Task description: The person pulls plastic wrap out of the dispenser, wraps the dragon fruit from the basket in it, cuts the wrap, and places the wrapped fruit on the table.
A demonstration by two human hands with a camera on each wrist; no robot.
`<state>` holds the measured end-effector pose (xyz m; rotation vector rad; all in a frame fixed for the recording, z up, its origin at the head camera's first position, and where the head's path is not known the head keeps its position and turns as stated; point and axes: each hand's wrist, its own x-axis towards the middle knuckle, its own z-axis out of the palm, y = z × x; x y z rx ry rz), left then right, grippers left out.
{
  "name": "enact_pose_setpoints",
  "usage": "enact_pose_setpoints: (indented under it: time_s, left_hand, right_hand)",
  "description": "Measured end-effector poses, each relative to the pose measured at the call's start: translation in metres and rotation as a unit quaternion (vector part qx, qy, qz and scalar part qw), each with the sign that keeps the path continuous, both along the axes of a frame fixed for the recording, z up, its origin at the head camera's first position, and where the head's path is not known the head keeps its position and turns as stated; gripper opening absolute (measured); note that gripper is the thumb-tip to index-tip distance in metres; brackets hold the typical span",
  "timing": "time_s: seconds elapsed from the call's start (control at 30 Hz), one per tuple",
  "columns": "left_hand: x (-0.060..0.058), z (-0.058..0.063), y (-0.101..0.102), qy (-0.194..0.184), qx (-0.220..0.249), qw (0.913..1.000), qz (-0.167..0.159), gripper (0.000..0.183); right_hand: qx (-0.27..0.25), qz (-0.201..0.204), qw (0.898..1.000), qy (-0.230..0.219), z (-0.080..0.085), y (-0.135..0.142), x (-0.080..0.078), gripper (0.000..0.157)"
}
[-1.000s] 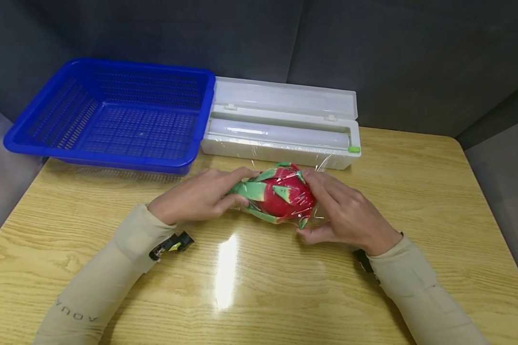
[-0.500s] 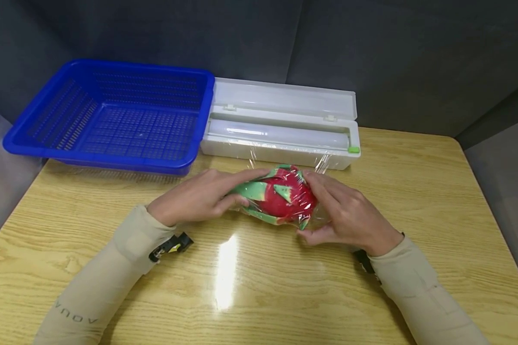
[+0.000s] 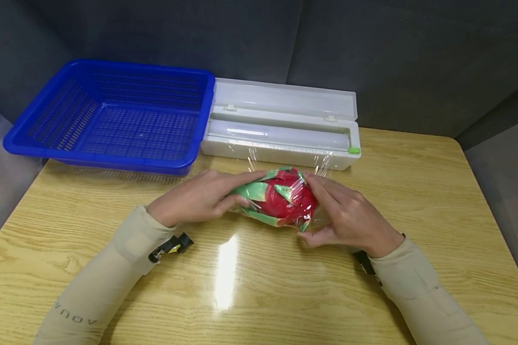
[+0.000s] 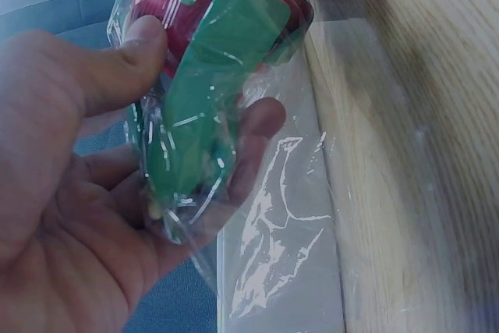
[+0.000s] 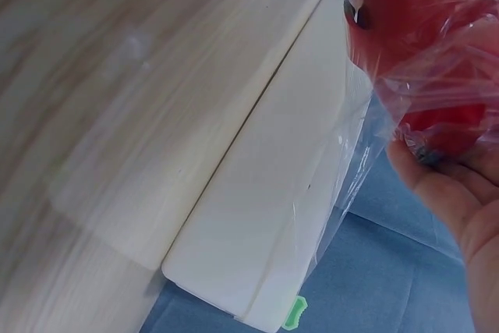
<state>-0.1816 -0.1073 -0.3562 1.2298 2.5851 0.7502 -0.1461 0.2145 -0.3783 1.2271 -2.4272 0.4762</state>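
Observation:
A red dragon fruit point(image 3: 280, 201) with green scales is wrapped in clear cling film, held just in front of the white dispenser box. My left hand point(image 3: 200, 196) grips its green, pointed end; in the left wrist view the thumb lies on one side of the film-covered scales point(image 4: 199, 122) and the fingers curl round the other. At the red end, my right hand point(image 3: 349, 211) holds the fruit through the film, thumb toward me and fingers on the far side. Stretched cling film point(image 3: 323, 164) runs from the fruit back to the box.
Behind the fruit stands the white cling film dispenser point(image 3: 276, 152), lid raised, a film roll point(image 3: 280, 134) inside and a green tab at its right end. Left of it, touching or nearly so, is a blue plastic basket point(image 3: 125, 161). Dark cloth point(image 3: 393, 57) hangs behind the wooden table point(image 3: 276, 297).
The fruit has turned and shifted slightly toward me between both hands. The film between it and the dispenser shows longer, tighter creases. Arms, basket and box stay almost where they were.

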Motion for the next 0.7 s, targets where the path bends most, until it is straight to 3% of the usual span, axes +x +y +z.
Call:
enact_pose_setpoints:
  time_s: [0.7]
  left_hand:
    - [0.0011,0.003,0.0,-0.009,-0.023,0.9997,0.003,0.051]
  right_hand:
    - [-0.008,0.007,1.0,0.006,-0.0001,-0.0019,0.002,0.097]
